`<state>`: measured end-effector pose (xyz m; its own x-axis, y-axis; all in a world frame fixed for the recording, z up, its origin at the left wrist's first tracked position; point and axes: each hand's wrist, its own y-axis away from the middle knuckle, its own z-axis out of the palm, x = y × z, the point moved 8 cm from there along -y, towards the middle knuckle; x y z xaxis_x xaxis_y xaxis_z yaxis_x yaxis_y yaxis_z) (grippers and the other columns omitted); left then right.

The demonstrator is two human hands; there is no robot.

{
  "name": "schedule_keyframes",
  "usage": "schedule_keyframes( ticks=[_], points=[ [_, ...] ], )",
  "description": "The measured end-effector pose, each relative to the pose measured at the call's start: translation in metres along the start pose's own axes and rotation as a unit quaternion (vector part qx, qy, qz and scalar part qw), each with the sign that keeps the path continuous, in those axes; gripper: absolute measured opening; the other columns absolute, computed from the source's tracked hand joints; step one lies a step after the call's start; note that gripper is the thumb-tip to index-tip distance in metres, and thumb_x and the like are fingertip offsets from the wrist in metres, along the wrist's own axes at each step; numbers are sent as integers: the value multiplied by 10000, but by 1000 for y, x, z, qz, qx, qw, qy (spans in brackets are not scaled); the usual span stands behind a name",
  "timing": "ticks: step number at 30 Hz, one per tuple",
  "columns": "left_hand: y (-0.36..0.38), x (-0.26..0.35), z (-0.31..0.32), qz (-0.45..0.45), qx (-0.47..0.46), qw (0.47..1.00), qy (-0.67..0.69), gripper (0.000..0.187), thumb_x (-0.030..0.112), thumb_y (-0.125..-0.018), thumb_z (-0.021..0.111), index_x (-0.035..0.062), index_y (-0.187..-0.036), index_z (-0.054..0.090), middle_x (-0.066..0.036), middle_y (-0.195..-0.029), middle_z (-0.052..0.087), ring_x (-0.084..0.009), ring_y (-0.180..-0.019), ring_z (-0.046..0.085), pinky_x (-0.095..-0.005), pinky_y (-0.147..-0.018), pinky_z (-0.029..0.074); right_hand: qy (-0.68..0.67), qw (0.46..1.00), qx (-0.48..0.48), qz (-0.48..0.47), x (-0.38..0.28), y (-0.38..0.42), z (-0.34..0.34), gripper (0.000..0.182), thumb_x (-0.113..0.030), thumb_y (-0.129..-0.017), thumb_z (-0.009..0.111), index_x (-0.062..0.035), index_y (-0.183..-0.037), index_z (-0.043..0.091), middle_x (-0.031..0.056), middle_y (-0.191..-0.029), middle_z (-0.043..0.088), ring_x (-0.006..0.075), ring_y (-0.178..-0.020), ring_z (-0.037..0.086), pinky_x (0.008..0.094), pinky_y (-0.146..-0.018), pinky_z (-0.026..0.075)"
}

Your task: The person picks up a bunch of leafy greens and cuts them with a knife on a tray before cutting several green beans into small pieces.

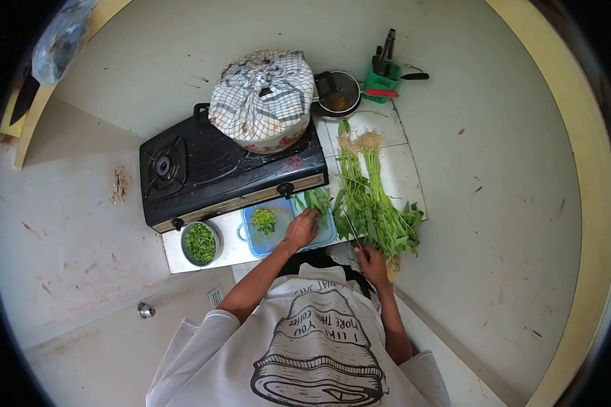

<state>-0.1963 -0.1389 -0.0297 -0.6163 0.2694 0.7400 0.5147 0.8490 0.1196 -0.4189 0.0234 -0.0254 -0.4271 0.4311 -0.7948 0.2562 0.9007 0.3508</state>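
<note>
My left hand (302,229) is over the right half of a blue cutting board (254,241), its fingers closed on a bunch of leafy greens (317,199). In my right hand (372,264) is a knife (352,227), gripped by its handle just off the board's right side, with the thin blade pointing up and away from me. A small heap of chopped green stems (264,221) lies on the board's left half. Right of the board, long bundles of water spinach (377,180) with pale roots lie on the white tiles, close to the blade.
A black two-burner gas stove (217,178) stands behind the board, bearing a large pot (278,141) wrapped in checked cloth. Chopped greens fill a round bowl (200,243) at left. At the back right are a strainer (339,91) over a pan and a green utensil basket (381,83).
</note>
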Motion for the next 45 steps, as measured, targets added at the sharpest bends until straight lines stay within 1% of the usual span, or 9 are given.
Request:
schedule_keyframes(
  ticks=[1,2,5,8,11,21,32,35,45],
  points=[
    [-1,-2,2,8,9,1000,-8,308,38,-894,623,104,-1191,674,-170,-1108,638,-424,-1010,666,-511,-855,561,-10,1000,10,-3,6,3,-2,448,-406,-1022,668,25,-905,697,168,-675,693,315,-611,698,418,-611,517],
    [0,-4,4,16,18,1000,-15,299,27,-885,621,101,-1169,676,-169,-1099,634,-424,-1005,664,-510,-855,562,-12,1000,13,-26,20,0,4,364,-335,-1034,677,21,-959,685,52,-615,626,121,-487,588,304,-485,454],
    [1,-2,2,19,20,999,-45,279,12,-871,620,90,-1132,683,-164,-1069,628,-413,-990,664,-500,-847,565,-13,999,12,-29,29,1,3,365,-339,-1036,675,16,-955,684,48,-619,629,119,-493,589,300,-482,447],
    [-2,-9,6,60,26,995,-80,266,12,-866,625,75,-1118,685,-160,-1068,627,-391,-981,666,-489,-839,569,5,1000,-15,26,25,1,-2,456,-411,-1017,673,38,-945,695,193,-706,690,333,-652,704,437,-636,518],
    [-6,-10,5,85,36,992,-85,231,43,-863,652,59,-1088,697,-162,-1029,637,-375,-943,673,-479,-824,569,9,999,-14,36,7,3,-9,459,-415,-1015,673,38,-944,699,203,-715,689,351,-661,703,455,-641,516],
    [-22,-38,18,-143,69,987,38,298,299,-859,809,9,-844,740,-195,-793,736,-329,-740,744,-422,-711,579,38,999,-1,2,3,-1,-11,442,-416,-1011,673,22,-976,717,215,-742,701,395,-687,702,460,-673,536],
    [-14,-58,29,-175,100,976,84,232,233,-866,705,2,-869,733,-172,-761,730,-302,-717,737,-416,-691,565,64,998,1,-7,-6,1,-9,424,-397,-1004,689,21,-938,707,207,-705,675,378,-647,685,459,-632,518],
    [-9,-62,26,-213,98,968,85,243,251,-866,696,15,-870,751,-156,-756,733,-276,-696,728,-410,-686,561,43,997,35,-51,2,-1,-4,425,-378,-1018,678,27,-888,681,152,-628,630,257,-544,617,404,-557,466],
    [1,-60,8,-185,128,971,74,220,204,-859,683,-2,-807,740,-191,-732,724,-352,-694,733,-426,-701,582,42,999,23,-14,14,-1,1,469,-432,-1006,679,33,-953,707,196,-697,682,347,-635,689,440,-631,524]
  ],
)
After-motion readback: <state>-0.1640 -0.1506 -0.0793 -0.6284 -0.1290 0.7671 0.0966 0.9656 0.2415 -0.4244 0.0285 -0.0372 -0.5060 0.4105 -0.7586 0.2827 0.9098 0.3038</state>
